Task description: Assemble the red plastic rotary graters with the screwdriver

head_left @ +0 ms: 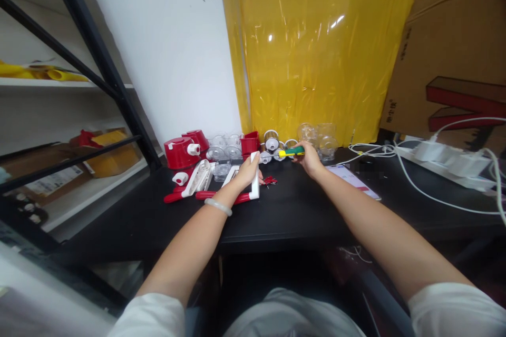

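My left hand is closed around a white crank handle with a red grip. In my right hand is a screwdriver with a green and yellow handle, its tip pointing left toward the crank. A small pile of red pieces lies on the black table just right of my left hand. More white cranks with red grips lie to the left. Behind my hands stand metal-rimmed drums, a red hopper and clear plastic cups.
Red housings stand at the back left. A phone lies right of my right hand. White cables run from a power strip at the far right. A black-framed shelf borders the left, and a large cardboard box the right.
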The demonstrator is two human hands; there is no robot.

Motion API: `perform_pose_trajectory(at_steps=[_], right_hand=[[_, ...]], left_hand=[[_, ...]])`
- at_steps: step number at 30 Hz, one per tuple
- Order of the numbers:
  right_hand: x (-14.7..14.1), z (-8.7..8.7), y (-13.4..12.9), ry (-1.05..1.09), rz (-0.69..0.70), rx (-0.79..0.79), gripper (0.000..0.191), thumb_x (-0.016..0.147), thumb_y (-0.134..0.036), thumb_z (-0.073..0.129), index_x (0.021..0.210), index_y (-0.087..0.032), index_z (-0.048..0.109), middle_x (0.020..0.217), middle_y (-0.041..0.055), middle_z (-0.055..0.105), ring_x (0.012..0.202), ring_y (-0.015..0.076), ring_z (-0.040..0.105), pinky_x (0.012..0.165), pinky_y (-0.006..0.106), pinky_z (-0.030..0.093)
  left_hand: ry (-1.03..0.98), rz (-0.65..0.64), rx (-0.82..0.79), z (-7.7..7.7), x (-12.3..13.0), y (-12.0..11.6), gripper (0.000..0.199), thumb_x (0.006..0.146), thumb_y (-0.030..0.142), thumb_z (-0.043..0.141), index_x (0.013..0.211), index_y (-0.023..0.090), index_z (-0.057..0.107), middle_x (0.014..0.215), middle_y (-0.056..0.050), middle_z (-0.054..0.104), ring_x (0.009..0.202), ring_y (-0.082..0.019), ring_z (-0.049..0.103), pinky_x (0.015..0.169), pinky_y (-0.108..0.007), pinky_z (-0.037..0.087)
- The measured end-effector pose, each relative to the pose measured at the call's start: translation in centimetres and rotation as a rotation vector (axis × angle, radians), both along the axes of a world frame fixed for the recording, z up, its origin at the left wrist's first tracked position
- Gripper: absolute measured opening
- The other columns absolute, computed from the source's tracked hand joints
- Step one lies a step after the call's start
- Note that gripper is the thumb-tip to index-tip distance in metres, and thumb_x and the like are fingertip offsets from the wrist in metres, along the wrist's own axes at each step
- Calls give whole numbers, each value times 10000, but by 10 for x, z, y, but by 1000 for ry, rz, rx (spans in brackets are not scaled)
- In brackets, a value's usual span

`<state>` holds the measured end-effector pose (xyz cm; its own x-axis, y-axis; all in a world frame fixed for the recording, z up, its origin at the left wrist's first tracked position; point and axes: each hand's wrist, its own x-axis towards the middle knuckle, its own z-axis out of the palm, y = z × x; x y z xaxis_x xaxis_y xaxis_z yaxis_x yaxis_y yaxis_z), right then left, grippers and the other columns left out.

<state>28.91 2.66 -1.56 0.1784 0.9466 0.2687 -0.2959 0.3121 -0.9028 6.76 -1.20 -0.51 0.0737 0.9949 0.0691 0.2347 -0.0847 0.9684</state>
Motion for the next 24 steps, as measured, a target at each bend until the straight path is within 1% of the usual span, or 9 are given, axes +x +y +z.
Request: perform_pose_trajectory(at_steps=[3,6,9,11,15,18,20,22,24], right_hand=[[2,-3,4,-134,-91,-4,397,805,-628,607,731,-246,533,487,-53,446,423,121,435,435,275,438],[4,-3,6,-168,-107,14,360,758,-561,694,717,-243,530,495,-77,417,412,95,377,460,278,472],[4,-2,5,-57,-53,7,217,730,-415,669,745,-238,542,554,-75,466,433,83,379,480,263,475],[3,-1,4,44,7,2,171,694,-349,645,776,-238,545,626,-64,524,473,89,435,498,257,476],[1,-2,2,135,28,-20,192,704,-380,637,776,-236,531,693,-45,572,535,112,526,519,264,483],[1,-3,4,35,-73,-54,306,808,-528,582,734,-236,535,587,-35,524,469,121,480,469,273,446],[2,-4,5,-89,-123,-50,360,822,-573,596,709,-236,542,507,-46,462,426,117,427,451,280,437],[2,-5,5,-164,-122,-37,346,798,-546,657,693,-238,538,466,-66,410,405,105,382,461,288,461],[1,-4,4,-142,-90,-45,300,770,-485,690,700,-239,533,465,-80,407,400,90,357,481,285,484]], left_hand=[[-1,-6,4,0,0,1,467,1046,612,395,1165,175,510,489,33,572,419,-203,633,455,-261,495],[0,-11,5,0,-1,2,479,1039,632,398,1155,179,501,487,37,570,414,-197,628,444,-249,487],[15,-21,12,-1,0,2,498,1029,652,405,1161,181,493,491,40,573,409,-192,623,440,-243,481],[29,-26,14,-1,0,0,483,1038,637,395,1161,180,492,495,36,578,415,-195,627,443,-245,482],[59,-30,4,0,2,-3,454,1053,606,377,1152,182,505,503,28,584,432,-200,637,446,-244,477],[64,-25,-1,1,2,-4,468,1051,611,378,1178,178,502,500,25,583,430,-201,633,446,-245,470],[50,-18,-7,2,2,-4,487,1047,622,379,1199,174,497,498,27,580,431,-204,634,456,-254,480],[36,-9,-8,3,1,-3,510,1038,640,386,1203,171,497,495,29,576,431,-206,633,466,-263,491],[29,-6,-4,3,1,-2,530,1025,662,396,1193,170,503,492,29,573,427,-204,631,468,-263,493]])
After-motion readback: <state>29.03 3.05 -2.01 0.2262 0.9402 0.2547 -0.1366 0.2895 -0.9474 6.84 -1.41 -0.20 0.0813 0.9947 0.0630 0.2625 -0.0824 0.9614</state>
